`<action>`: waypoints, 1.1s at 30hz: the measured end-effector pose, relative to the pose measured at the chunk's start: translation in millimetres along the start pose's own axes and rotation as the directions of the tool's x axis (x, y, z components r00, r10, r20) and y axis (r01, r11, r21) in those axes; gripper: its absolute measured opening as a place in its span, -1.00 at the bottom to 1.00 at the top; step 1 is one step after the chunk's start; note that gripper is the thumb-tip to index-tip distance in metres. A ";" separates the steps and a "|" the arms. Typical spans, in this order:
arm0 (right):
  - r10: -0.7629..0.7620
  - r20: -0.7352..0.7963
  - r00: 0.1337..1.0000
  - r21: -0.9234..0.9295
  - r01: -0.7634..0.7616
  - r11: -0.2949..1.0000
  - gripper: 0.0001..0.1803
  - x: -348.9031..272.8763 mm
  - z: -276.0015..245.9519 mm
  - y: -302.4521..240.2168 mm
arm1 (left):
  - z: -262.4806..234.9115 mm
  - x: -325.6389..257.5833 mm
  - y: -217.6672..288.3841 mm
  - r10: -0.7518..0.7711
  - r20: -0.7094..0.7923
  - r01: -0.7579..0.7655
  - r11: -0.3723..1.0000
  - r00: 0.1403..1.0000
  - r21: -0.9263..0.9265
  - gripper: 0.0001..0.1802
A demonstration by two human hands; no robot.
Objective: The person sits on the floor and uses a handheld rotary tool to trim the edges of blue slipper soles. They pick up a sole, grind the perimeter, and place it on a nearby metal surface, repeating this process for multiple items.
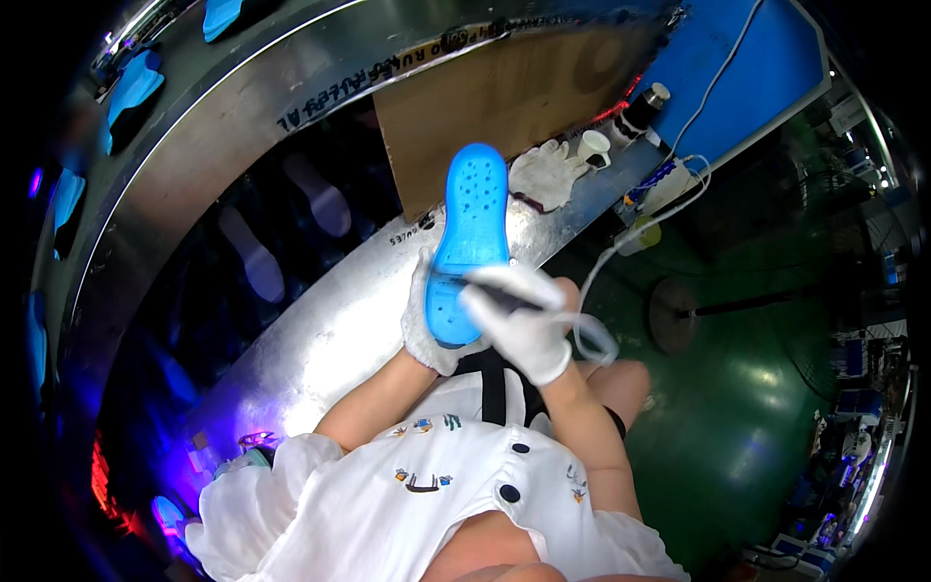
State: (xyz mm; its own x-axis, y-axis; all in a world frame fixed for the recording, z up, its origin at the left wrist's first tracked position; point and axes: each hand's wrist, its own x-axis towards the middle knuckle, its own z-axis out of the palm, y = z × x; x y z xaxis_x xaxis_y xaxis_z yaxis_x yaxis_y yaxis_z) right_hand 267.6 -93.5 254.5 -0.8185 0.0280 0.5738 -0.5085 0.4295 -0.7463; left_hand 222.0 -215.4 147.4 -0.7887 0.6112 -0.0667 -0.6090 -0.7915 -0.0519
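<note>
Obscuring insole (472,233) partly: blurred right hand (531,335)

PLACE: workshop, factory-like | SIGNS: curved metal-edged belt (182,60) bearing several blue insoles (134,87); bare metal worktop (315,330); smooth green floor (722,436) | RIGHT RIM: dim, crowded, possibly stocked shelving (855,441)

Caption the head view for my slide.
Beside a metal worktop, a gloved left hand holds a blue sole; the gloved right hand, blurred, reaches across its lower half.
</note>
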 end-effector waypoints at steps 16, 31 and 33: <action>-0.097 0.060 0.994 0.002 0.097 0.995 -0.79 -26.4 5.6 -43.1 | 37.7 -1.2 6.4 -0.126 0.237 0.080 0.977 0.963 0.197 -0.04; -0.034 0.129 0.991 0.002 0.034 0.999 -0.80 -39.5 10.5 -42.9 | 60.8 -7.6 24.3 -0.283 0.368 0.246 0.958 0.886 0.144 -0.06; 0.165 0.066 0.984 0.141 -0.172 0.975 -0.79 -36.6 11.1 -30.5 | 62.0 -6.5 31.7 -0.239 0.201 0.177 0.943 0.950 0.283 -0.06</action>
State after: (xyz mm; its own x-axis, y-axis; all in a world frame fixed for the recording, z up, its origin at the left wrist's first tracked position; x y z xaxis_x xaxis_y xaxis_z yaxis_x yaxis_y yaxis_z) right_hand 310.1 -117.7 252.5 -0.9068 0.0389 0.4198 -0.3923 0.2868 -0.8740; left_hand 202.6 -244.4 207.9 -0.6209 0.7694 0.1498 -0.7375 -0.6382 0.2209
